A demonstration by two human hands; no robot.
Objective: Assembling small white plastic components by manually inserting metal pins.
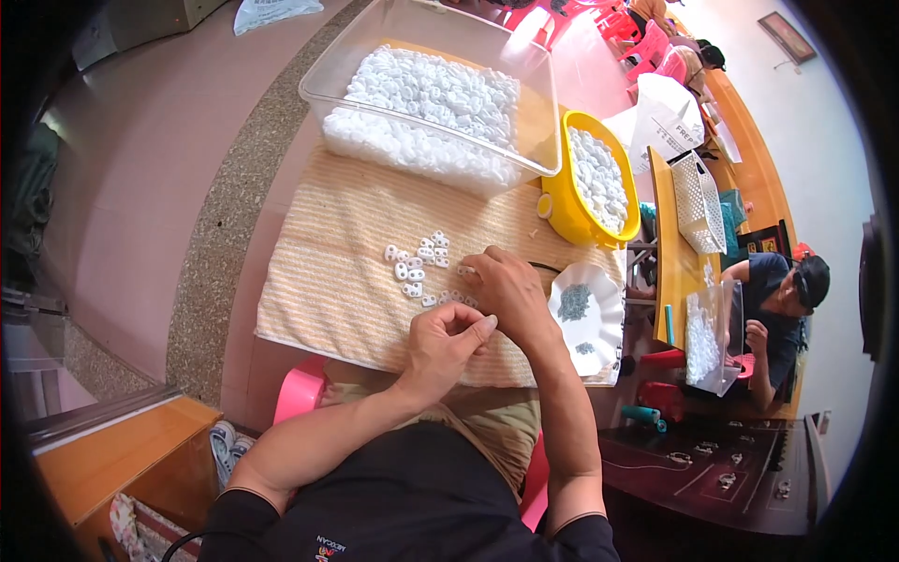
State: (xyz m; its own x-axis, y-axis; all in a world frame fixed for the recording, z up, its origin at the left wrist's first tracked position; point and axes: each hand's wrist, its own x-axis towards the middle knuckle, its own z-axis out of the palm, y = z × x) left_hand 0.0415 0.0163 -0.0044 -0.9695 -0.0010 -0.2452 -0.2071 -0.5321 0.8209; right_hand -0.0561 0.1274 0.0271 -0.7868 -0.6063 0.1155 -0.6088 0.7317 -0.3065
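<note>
Small white plastic pieces with holes (pixel 409 267) lie in a loose cluster on a striped yellow towel (pixel 318 272). More of them sit in a row close to my hands, partly covered by them. My left hand (pixel 442 345) is closed in a pinch, thumb against forefinger; whatever is between them is too small to make out. Just beyond it, my right hand (pixel 508 288) reaches over the towel, its fingertips closed on one white piece (pixel 465 271). To the right of my right wrist stands a white scalloped plate (pixel 604 323) holding a heap of tiny grey parts (pixel 575 302).
A large clear bin (pixel 421 112) full of white pieces stands at the table's far side, with a yellow tub (pixel 571 220) of similar pieces to its right. At the right, a person (pixel 777 300) sits by another clear bin (pixel 716 347). A pink chair (pixel 300 389) is under me.
</note>
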